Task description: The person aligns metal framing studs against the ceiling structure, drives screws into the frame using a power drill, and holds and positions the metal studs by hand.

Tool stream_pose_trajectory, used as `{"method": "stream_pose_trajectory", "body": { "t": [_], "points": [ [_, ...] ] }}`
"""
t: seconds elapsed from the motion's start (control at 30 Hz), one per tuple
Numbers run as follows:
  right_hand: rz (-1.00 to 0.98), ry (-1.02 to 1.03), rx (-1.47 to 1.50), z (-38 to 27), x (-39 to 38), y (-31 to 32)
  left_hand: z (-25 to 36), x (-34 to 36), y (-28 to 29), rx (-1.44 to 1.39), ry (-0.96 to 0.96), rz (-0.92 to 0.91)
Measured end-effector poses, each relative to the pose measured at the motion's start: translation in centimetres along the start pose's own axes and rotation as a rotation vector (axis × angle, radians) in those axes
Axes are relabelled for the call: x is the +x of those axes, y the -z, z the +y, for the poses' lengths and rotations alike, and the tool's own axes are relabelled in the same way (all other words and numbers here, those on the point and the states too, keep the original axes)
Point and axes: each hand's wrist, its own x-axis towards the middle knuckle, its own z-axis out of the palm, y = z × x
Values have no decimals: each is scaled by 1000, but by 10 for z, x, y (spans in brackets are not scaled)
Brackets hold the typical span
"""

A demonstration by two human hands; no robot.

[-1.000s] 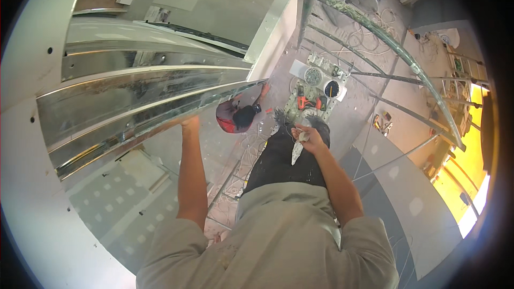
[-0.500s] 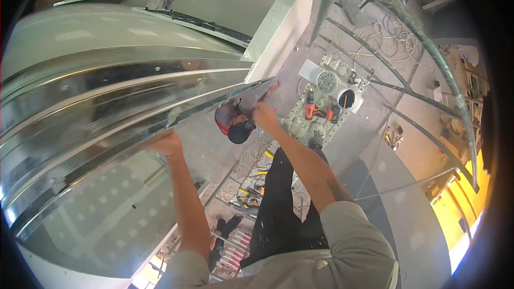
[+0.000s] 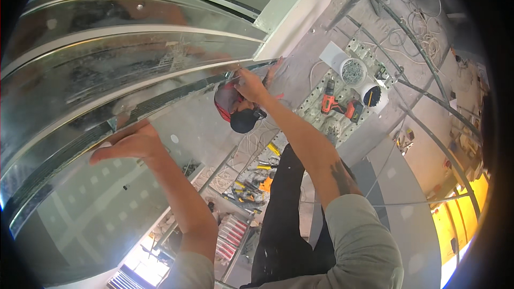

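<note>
A long curved metal channel (image 3: pixel 176 86) runs across the upper left, its shiny face bending toward the left rim. My left hand (image 3: pixel 128 143) presses up against its lower edge, palm raised and thumb stretched out to the left; its other fingertips are partly hidden by the metal. Toward the channel's right end, my right hand (image 3: pixel 250 86) has its fingers curled against the edge, seemingly gripping it. Beyond my right hand, lower down, is another person (image 3: pixel 243 120) in a black cap and a grey and red top, an arm extended near the channel's end.
A spattered platform (image 3: pixel 310 104) holds a red and black cordless drill (image 3: pixel 333 101), a tub of screws (image 3: pixel 353 72) and a tub of dark pieces (image 3: pixel 371 95). Scaffold bars (image 3: pixel 428 96) cross the right. Hand tools (image 3: pixel 249 187) and red-and-white tubes (image 3: pixel 231 235) lie below.
My left hand has slid left along the channel, its thumb now spread. My right hand has moved up and left to the channel's edge. The view has shifted.
</note>
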Motion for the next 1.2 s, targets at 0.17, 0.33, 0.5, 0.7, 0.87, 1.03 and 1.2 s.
{"method": "stream_pose_trajectory", "body": {
  "t": [0.17,0.33,0.5,0.7,0.87,1.03,1.2],
  "points": [
    [-46,36,39,13,1,1,-3,4,8,45,5,-73],
    [-23,112,43,21,2,8,5,-3,-5,5,37,-79],
    [42,-42,-8,-8,-18,12,3,2,1,63,17,-81],
    [-527,-424,-394,24,-191,61,1,-2,-11,-48,55,-155],
    [-671,-800,-397,-3,-245,122,5,-5,-18,-28,126,-134],
    [-373,-937,-261,-41,-270,187,4,1,-12,-12,66,-157],
    [-268,-982,-23,-67,-273,246,-5,10,3,-151,147,-182]
  ]
}}
